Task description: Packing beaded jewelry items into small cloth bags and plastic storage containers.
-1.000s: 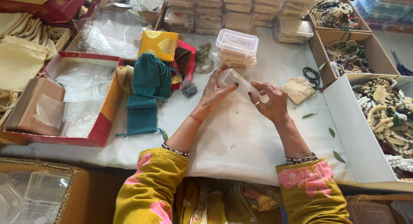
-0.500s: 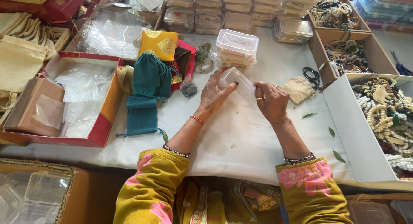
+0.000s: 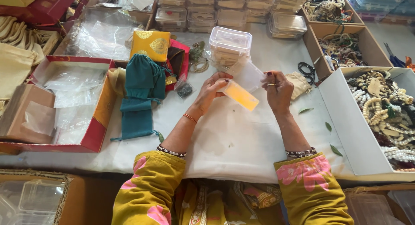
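Your left hand and right hand are both raised over the white cloth at the middle of the table. Between them you hold a small clear plastic box, opened: its yellow-tinted half points down toward you and the clear half rises behind it. Your left fingers pinch the near-left end of the yellow half; your right fingers grip the far-right side, by the clear half. The box sits directly between the two hands, touching both, lifted off the cloth.

Just beyond the box, on the far side, stands a stack of clear boxes. To the left of your left hand lie teal pouches and a yellow patterned pouch, beside a red tray lined with plastic sheets. To the right of your right hand lies a small cream pouch, then an open white box of beads.
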